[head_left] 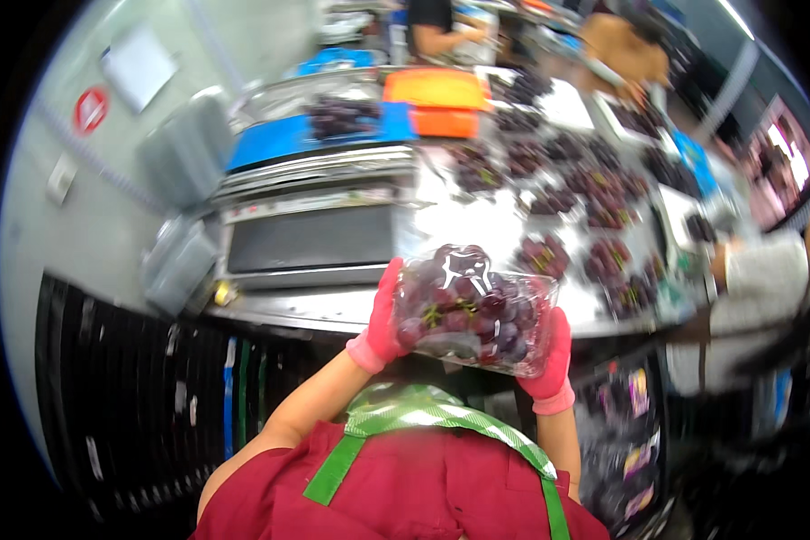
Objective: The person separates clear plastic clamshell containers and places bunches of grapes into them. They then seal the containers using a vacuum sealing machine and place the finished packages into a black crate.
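Observation:
Between my two hands is a clear plastic punnet of dark purple grapes (472, 310), held up in front of my body near the table's front edge. My left hand (387, 319), in a pink glove, grips its left end. On the right end, my right hand (552, 367) in a matching glove closes round the side. Green stems show among the grapes through the shiny plastic. Just beyond the punnet to the left sits a wrapping machine with a dark flat plate (310, 241).
Loose grape bunches (603, 184) cover the metal table (436, 211) on the right. Behind the wrapper are a blue board (274, 144) and an orange crate (436, 90). Stacked clear punnets (184, 148) stand left. Black crates (144, 387) are below. Other people work at the far side and right.

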Demonstrator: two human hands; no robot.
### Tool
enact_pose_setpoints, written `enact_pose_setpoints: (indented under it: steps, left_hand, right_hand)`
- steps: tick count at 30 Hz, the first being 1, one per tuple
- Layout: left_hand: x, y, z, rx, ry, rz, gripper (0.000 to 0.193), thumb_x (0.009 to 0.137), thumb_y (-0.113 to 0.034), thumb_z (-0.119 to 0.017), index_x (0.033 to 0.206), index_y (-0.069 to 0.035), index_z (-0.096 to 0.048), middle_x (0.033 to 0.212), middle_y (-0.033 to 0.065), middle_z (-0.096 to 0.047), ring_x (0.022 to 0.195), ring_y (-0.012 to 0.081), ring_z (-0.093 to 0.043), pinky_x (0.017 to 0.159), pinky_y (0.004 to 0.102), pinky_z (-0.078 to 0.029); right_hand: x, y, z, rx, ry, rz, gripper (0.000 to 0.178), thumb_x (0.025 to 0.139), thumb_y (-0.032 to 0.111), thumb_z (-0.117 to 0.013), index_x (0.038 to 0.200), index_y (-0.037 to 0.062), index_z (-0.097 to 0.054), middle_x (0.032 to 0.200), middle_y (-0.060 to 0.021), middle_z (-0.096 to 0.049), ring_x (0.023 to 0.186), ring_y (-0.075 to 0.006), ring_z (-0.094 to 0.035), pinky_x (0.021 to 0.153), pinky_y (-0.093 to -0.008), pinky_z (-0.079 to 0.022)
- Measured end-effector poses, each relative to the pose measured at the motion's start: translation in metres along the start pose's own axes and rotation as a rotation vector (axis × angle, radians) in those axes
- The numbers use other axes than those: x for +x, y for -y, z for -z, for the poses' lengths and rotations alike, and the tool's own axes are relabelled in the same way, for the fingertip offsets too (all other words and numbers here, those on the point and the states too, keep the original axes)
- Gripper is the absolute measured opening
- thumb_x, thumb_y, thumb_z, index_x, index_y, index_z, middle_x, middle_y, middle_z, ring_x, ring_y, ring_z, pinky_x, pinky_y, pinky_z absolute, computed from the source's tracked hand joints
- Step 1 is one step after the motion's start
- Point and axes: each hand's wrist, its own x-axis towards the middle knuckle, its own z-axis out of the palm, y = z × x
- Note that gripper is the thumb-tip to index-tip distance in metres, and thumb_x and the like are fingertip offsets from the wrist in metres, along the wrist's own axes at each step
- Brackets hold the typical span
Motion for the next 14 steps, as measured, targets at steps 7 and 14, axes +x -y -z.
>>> enact_pose_setpoints:
  steps: [7,14]
  left_hand:
    - [-0.144,-0.124,0.036,0.092,-0.192,-0.712,0.062,0.089,-0.054,-0.030,0.131,-0.009,-0.034,0.125,0.0114,-0.045,0.111,0.0291,-0.048,0.093,0.0450,-0.040]
    - [-0.271,-0.150,0.091,0.467,-0.660,-1.113,0.071,0.083,-0.062,-0.037,0.133,-0.011,-0.033,0.137,0.0122,-0.034,0.120,0.0318,-0.040,0.101,0.0484,-0.031]
  right_hand:
    - [0.166,-0.101,-0.130,-0.541,0.613,-0.354,0.050,0.094,0.039,-0.036,0.131,0.0049,-0.038,0.128,-0.0055,-0.044,0.116,-0.0150,-0.041,0.095,-0.0313,-0.035]
    - [0.279,-0.285,-0.334,-1.164,1.339,0.205,0.040,0.089,0.035,-0.048,0.118,0.0070,-0.051,0.119,-0.0134,-0.052,0.105,-0.0258,-0.052,0.090,-0.0361,-0.040]
